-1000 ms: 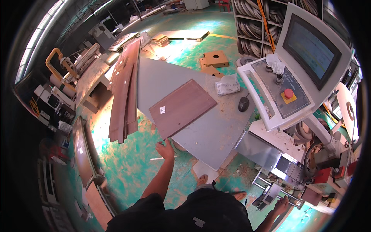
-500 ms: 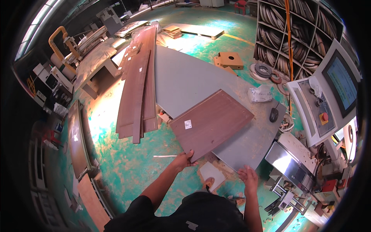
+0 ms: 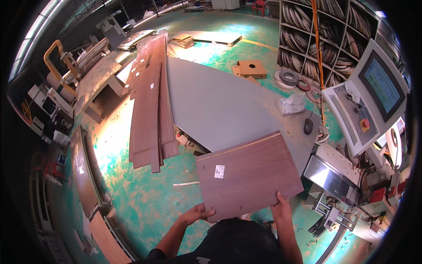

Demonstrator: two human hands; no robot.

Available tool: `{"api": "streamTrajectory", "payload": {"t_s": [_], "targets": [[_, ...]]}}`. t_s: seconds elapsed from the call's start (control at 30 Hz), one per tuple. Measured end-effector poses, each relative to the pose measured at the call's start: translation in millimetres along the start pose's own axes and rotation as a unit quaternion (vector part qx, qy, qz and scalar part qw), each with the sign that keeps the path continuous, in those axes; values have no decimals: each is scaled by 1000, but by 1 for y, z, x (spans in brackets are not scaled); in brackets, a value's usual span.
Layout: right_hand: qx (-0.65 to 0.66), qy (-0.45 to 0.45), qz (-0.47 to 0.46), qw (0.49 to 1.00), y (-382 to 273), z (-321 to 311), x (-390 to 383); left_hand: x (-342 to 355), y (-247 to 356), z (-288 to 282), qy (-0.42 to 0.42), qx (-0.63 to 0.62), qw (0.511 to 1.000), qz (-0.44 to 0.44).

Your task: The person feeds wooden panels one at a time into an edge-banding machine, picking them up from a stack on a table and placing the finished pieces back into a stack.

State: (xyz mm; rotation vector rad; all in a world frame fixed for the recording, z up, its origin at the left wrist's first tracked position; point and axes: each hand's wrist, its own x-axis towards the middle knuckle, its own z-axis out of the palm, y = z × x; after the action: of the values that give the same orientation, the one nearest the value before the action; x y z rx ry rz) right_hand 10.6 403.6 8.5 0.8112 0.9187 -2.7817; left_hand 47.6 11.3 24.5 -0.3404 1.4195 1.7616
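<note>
Both hands are gripping one brown panel [image 3: 248,176] by its near edge. The left hand [image 3: 196,214] is clasping the near left corner, fingers curled under; the right hand [image 3: 281,207] is pinching the near right edge, thumb on top. The panel is being held flat and slightly tilted in front of the person's body, its far edge overlapping the grey table [image 3: 211,105] and the rest hanging over the green floor [image 3: 145,198]. A small white label [image 3: 219,171] is sitting on its upper face.

Handling judgement: the panel is looking stiff and flat, not sagging — probably laminated board, moderate in weight. The smooth face is likely slippery, and the corners may chip if knocked. Opposite edges near the middle of their length would balance it better than the near edge alone.

Surroundings: long brown boards [image 3: 149,110] are lying stacked just left of the table; a control console [image 3: 373,97] with screen is standing to the right, well apart.
</note>
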Motion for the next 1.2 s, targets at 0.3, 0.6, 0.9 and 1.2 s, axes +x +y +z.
{"api": "streamTrajectory", "payload": {"t_s": [0.3, 0.6, 0.9, 1.2], "targets": [[129, 136, -118, 975, -7, -113, -99, 104, 44, 62, -185, 143, 970, -62], [207, 232, -215, 926, -5, -180, -87, 199, 18, 109, -90, 80, 985, -120], [334, 229, -278, 871, -47, -200, -41, 254, -12, 167, -61, 54, 983, -164], [359, 258, -239, 864, -85, -214, -25, 274, -24, 217, -7, -58, 979, -195]]}}
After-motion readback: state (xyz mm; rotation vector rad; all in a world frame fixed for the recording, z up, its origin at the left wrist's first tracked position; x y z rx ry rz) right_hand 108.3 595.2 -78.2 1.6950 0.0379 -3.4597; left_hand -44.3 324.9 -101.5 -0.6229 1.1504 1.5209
